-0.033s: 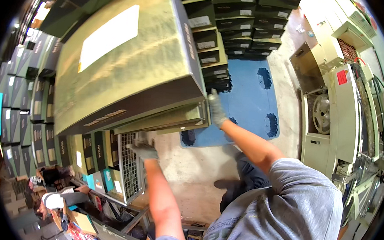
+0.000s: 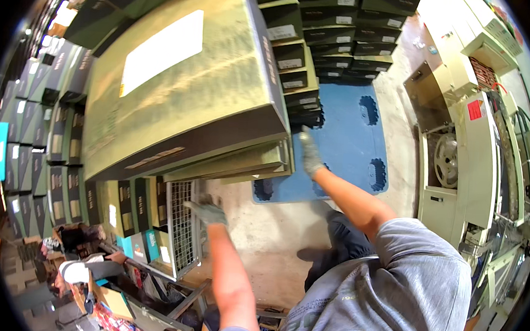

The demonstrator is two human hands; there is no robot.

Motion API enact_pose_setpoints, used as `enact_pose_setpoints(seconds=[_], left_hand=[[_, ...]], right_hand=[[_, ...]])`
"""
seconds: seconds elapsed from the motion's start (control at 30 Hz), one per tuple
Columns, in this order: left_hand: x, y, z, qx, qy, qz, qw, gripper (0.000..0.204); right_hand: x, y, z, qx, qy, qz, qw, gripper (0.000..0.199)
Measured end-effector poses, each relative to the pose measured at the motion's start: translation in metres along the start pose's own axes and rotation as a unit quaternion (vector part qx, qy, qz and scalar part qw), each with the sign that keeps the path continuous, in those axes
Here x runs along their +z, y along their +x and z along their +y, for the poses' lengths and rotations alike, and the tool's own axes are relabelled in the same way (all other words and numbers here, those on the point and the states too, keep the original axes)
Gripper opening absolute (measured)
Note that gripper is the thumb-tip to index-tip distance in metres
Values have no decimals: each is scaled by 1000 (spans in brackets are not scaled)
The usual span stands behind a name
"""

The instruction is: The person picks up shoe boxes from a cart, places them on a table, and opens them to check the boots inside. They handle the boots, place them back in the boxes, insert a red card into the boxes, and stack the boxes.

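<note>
A stack of large flat olive-gold cardboard boxes (image 2: 191,82) with dark edges fills the upper left, tilted and close to my head. My right hand (image 2: 309,153), in a grey glove, reaches up to the stack's right corner, fingers laid along the edge of the lower boxes. My left hand (image 2: 207,212), also gloved, hovers just under the stack's lower edge with fingers spread; I see a small gap between it and the boxes. Whether the stack rests on anything underneath is hidden.
A blue plastic pallet (image 2: 351,140) lies on the concrete floor, with rows of dark boxes (image 2: 321,35) at its far end. A beige machine (image 2: 461,135) stands right. A wire cage cart (image 2: 179,221) and shelved boxes are left; another person (image 2: 82,269) crouches lower left.
</note>
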State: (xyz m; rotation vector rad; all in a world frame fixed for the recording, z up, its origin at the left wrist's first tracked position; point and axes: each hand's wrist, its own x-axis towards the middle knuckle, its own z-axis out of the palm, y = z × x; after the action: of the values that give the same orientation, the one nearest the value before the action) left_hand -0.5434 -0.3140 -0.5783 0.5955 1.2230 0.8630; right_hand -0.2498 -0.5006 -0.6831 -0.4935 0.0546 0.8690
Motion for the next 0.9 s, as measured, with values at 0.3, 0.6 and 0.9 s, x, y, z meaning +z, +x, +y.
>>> enact_pose_setpoints(seconds=[0.3, 0.6, 0.9], left_hand=[[-341, -250, -206, -81, 650, -118, 746, 70], [-548, -496, -292, -171, 691, 17, 702, 48], [-537, -630, -418, -136, 342, 285, 885, 53]], right_hand=[[-80, -192, -77, 104, -732, 327, 588, 78], [18, -228, 106, 71, -802, -51, 591, 65], [124, -458, 385, 240, -587, -350, 689, 41]])
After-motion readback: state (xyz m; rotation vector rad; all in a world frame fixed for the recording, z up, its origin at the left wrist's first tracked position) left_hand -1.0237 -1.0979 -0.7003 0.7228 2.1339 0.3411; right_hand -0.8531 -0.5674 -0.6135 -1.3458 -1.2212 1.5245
